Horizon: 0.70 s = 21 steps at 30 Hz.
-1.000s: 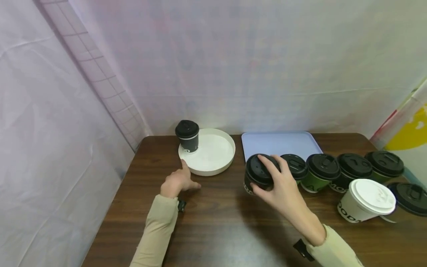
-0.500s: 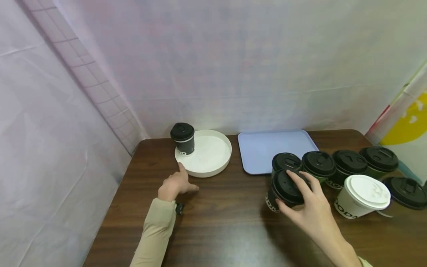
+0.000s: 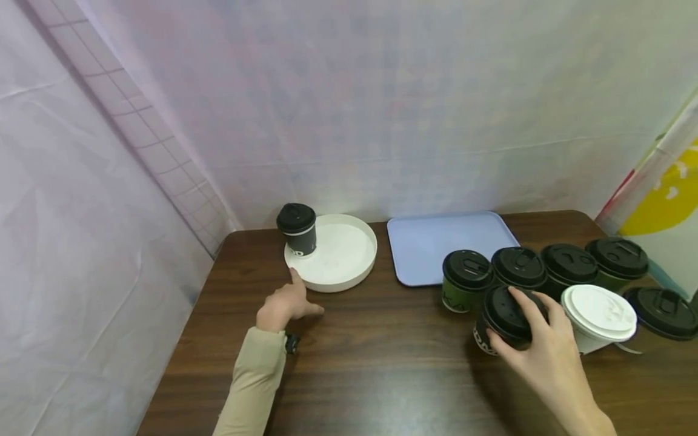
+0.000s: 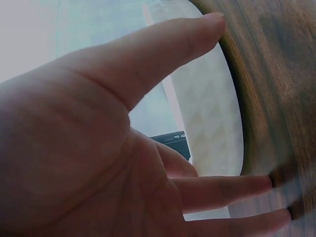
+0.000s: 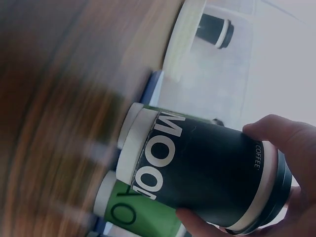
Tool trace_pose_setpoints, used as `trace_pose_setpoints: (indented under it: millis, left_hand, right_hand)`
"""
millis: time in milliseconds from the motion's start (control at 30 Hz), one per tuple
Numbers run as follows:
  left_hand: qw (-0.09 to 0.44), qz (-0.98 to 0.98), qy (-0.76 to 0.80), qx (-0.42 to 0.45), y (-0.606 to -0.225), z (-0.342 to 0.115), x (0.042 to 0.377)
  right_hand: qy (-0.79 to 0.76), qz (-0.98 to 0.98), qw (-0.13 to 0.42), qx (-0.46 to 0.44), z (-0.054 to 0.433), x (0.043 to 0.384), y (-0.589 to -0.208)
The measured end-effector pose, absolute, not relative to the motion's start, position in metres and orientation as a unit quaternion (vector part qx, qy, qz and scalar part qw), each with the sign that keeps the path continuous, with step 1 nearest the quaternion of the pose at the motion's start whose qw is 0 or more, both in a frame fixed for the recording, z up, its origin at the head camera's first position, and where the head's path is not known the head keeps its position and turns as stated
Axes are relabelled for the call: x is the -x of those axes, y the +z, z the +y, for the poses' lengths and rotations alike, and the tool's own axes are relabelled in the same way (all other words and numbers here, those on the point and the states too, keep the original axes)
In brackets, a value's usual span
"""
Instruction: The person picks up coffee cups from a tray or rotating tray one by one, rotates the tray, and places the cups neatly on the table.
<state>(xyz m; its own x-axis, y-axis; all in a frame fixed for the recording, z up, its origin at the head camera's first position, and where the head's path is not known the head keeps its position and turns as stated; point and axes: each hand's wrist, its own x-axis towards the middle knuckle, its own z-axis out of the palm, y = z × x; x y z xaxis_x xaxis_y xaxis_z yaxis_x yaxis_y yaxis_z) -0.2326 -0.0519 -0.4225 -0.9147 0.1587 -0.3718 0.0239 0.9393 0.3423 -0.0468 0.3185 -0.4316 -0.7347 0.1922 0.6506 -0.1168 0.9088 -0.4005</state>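
My right hand [image 3: 551, 357] grips a black paper coffee cup [image 5: 202, 168] near its black lid, thumb on one side and fingers on the other. In the head view this cup stands in front of the row of green and black cups, left of a white-lidded cup [image 3: 598, 315]. My left hand [image 3: 283, 306] lies at the near left rim of a round white tray [image 3: 343, 281], holding nothing. Its fingers are stretched out beside the tray's wall in the left wrist view. A smaller dark cup [image 3: 301, 239] with a black lid stands on the tray's left side.
A light blue rectangular tray [image 3: 436, 242] lies at the back of the wooden table [image 3: 349, 369]. Right of it stand a green cup [image 3: 460, 293] and several more black-lidded cups. Another black-lidded cup [image 3: 662, 312] is at the far right. Fabric [image 3: 382, 109] hangs behind the table.
My right hand has carried the black coffee cup to the right and nearer to me, in front of the cup row. My left hand stays by the round tray. The view has shifted slightly.
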Motion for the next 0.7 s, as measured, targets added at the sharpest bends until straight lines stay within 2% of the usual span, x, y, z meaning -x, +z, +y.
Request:
trace_pose_setpoints:
  millis: [267, 700]
  left_hand:
    - [0.201, 0.964, 0.169, -0.048, -0.425, -0.054, 0.233]
    - [0.209, 0.962, 0.171, -0.045, -0.426, -0.054, 0.235]
  right_hand:
    - [0.195, -0.911, 0.361, 0.038, 0.330, 0.047, -0.437]
    - [0.180, -0.925, 0.321, 0.096, 0.335, 0.044, -0.443]
